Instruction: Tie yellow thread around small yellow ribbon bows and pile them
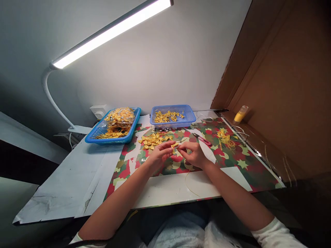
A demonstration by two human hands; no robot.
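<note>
Over the middle of the table, my left hand (161,153) pinches a small yellow ribbon bow (174,145) between thumb and fingers. Close beside it, my right hand (192,154) is closed, its fingertips pressed together at the bow's edge. A thin yellow thread (186,181) hangs below my right hand and curls onto the white sheet. What exactly lies between the right fingertips is too small to see, but the thread seems to run from there. Just beyond my left hand lies a pile of yellow bows on thin stems (152,139).
Behind are a blue tray (88,137) with bagged bows and a blue basket (172,124) holding more bows. Silvery beads (161,130) sit before the basket. Pink-handled snips (203,139), yellow thread scraps (225,137) and a yellow thread spool (240,115) lie right. A lamp (113,32) hangs overhead.
</note>
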